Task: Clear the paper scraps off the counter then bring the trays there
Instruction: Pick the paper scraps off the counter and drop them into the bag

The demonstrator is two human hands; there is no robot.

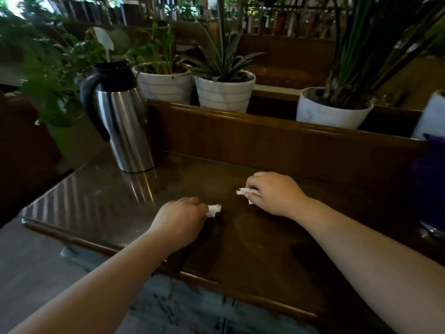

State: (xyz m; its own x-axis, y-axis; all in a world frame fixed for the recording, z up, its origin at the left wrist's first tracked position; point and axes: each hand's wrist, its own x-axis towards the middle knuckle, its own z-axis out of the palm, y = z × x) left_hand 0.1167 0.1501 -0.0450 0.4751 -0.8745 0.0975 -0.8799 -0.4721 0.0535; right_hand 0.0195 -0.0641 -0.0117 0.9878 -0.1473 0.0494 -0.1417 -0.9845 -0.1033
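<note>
Both my hands rest on the dark wooden counter, which has a glossy top. My left hand pinches a small crumpled white paper scrap at its fingertips, low on the counter's middle. To the right and a little farther back, my right hand is closed on another white paper scrap, whose torn ends stick out on the left side of the fingers. No trays are in view.
A steel thermos jug with a black handle stands at the counter's back left. Behind a raised wooden ledge sit several white plant pots. A dark purple object stands at the right edge. The floor lies left and below.
</note>
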